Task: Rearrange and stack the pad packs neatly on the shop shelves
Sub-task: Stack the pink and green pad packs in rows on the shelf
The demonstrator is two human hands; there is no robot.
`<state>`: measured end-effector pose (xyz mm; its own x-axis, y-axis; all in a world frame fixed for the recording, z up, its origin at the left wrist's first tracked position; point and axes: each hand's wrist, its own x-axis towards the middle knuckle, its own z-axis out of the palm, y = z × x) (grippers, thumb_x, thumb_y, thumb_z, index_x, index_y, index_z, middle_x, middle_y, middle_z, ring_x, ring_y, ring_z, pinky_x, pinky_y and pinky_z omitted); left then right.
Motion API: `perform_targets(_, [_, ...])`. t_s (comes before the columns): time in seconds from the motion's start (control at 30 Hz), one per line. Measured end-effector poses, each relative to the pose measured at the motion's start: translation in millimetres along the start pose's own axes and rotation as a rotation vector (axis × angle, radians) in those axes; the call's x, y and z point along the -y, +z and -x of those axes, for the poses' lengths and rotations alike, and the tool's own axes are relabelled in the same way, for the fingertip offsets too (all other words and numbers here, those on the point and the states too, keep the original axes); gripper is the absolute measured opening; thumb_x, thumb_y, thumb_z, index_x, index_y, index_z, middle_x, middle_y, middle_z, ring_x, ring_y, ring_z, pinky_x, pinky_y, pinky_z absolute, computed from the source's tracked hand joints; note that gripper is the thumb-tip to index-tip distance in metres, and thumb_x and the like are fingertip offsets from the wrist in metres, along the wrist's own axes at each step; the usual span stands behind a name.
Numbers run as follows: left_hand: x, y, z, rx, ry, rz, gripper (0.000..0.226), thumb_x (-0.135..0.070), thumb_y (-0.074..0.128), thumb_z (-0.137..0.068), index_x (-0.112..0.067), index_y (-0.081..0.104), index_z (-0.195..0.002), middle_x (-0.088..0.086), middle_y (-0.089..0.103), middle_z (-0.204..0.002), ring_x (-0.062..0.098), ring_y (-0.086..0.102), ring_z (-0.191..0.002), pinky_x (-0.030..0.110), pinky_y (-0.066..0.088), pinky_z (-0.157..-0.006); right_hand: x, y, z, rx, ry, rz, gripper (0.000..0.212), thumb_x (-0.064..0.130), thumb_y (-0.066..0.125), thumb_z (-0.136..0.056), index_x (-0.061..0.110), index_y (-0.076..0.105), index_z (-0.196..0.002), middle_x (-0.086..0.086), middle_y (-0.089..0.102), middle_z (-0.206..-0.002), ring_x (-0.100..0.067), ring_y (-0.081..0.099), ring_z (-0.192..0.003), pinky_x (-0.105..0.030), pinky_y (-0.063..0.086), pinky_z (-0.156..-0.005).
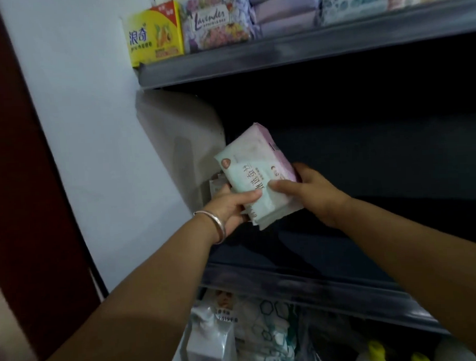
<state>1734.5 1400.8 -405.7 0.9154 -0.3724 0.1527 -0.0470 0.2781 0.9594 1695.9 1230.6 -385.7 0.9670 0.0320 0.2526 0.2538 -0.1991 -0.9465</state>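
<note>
Head view shows the dark middle shelf (345, 279) largely bare, so most of the restocking there looks still to do. Above it, the top shelf (280, 55) already carries a tidy row: a yellow box (155, 33), a Lavender pack (216, 23) and purple packs (284, 12). Bagged goods (265, 334) crowd the level below. Both hands hold a mint-and-pink pad pack (254, 177), tilted in the air near the middle shelf's left end and not yet set down. The left hand (230, 208) grips its lower corner, fingers curled round; the right hand (305, 188) pinches its right edge. A silver bangle (215, 225) circles the left wrist.
</note>
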Motion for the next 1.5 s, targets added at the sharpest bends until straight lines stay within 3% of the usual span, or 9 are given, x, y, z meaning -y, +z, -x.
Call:
perform_targets(0.13, [-13,-11,-5,-0.191,0.1,-0.275,0.081,-0.002,0.085,-0.045,-0.007,0.05,-0.118,0.013,0.068,-0.111,0.029,0.067,-0.097,0.051,0.054,-0.086,-2,-1,1,0.011,0.023,0.21,0.075,0.027,0.075,-0.078,0.015,0.035,-0.14,0.003,0.055,-0.126,-0.014,0.057,-0.108,-0.026,0.05,-0.088])
perform_targets(0.27, [-18,-22,-1,-0.333,0.323,-0.958,0.073,-0.008,0.087,-0.049,-0.016,0.048,-0.109,0.004,0.052,-0.113,0.027,0.052,-0.107,0.044,0.049,-0.09,6,-1,-1,-0.098,-0.068,0.144,0.09,0.017,0.075,-0.078,0.027,0.019,-0.148,0.007,0.044,-0.12,-0.02,0.056,-0.108,-0.039,0.054,-0.088])
perform_targets(0.4, [-13,-27,6,-0.487,0.609,-1.326,0.066,-0.018,0.082,-0.061,-0.019,0.049,-0.118,0.003,0.04,-0.123,0.023,0.039,-0.117,0.03,0.029,-0.09,16,2,-2,0.057,0.22,-0.318,0.047,0.033,0.055,-0.089,0.015,0.047,-0.132,-0.019,0.053,-0.125,-0.041,0.061,-0.101,-0.052,0.057,-0.075])
perform_targets(0.57, [-3,-39,3,-0.339,0.93,-1.588,0.085,-0.001,0.082,-0.051,-0.027,0.038,-0.12,0.005,0.029,-0.137,0.036,0.041,-0.122,0.039,0.027,-0.098,12,11,-2,0.018,0.334,-0.38,0.044,0.044,0.059,-0.088,0.009,0.061,-0.115,-0.015,0.066,-0.108,-0.031,0.066,-0.091,-0.044,0.057,-0.068])
perform_targets(0.7, [3,-46,2,-0.38,0.665,-1.419,0.095,0.001,0.072,-0.066,-0.036,0.022,-0.137,-0.004,0.014,-0.148,0.033,0.032,-0.132,0.046,0.037,-0.106,4,15,-3,-0.094,0.2,-0.411,0.051,0.007,0.07,-0.08,0.005,0.043,-0.123,-0.012,0.064,-0.106,-0.026,0.066,-0.086,-0.044,0.057,-0.068])
perform_targets(0.9, [-14,-37,9,-0.35,0.055,-0.562,0.076,0.02,0.046,-0.074,-0.017,0.034,-0.139,0.01,0.056,-0.118,0.029,0.057,-0.105,0.036,0.056,-0.071,2,15,-1,-0.126,0.056,-0.441,0.062,-0.011,0.067,-0.076,0.011,0.038,-0.126,-0.01,0.057,-0.119,-0.027,0.062,-0.101,-0.041,0.055,-0.082])
perform_targets(1.13, [-15,-31,9,-0.282,0.087,0.085,0.033,0.012,0.053,-0.083,-0.002,0.052,-0.113,0.016,0.063,-0.114,0.032,0.06,-0.108,0.044,0.048,-0.097,-5,13,-2,-0.066,0.083,-0.387,0.066,-0.009,0.07,-0.073,0.01,0.041,-0.129,-0.009,0.059,-0.118,-0.025,0.063,-0.1,-0.04,0.056,-0.077])
perform_targets(1.33, [-14,-30,14,-0.281,0.136,-0.099,0.041,-0.025,0.073,-0.078,-0.015,0.058,-0.115,0.005,0.066,-0.108,0.022,0.059,-0.103,0.03,0.049,-0.087,-10,14,-3,-0.063,0.255,-0.428,0.032,0.023,0.06,-0.088,0.011,0.056,-0.117,-0.008,0.065,-0.103,-0.022,0.065,-0.084,-0.032,0.056,-0.056])
perform_targets(1.5, [-16,-33,19,-0.231,0.174,-0.342,0.072,-0.001,0.073,-0.075,-0.018,0.042,-0.137,0.003,0.058,-0.115,0.013,0.058,-0.088,0.027,0.055,-0.078,-11,13,1,0.017,0.494,-0.277,0.051,0.053,0.037,-0.094,0.011,0.064,-0.103,-0.014,0.068,-0.075,-0.025,0.064,-0.052,-0.021,0.044,-0.034])
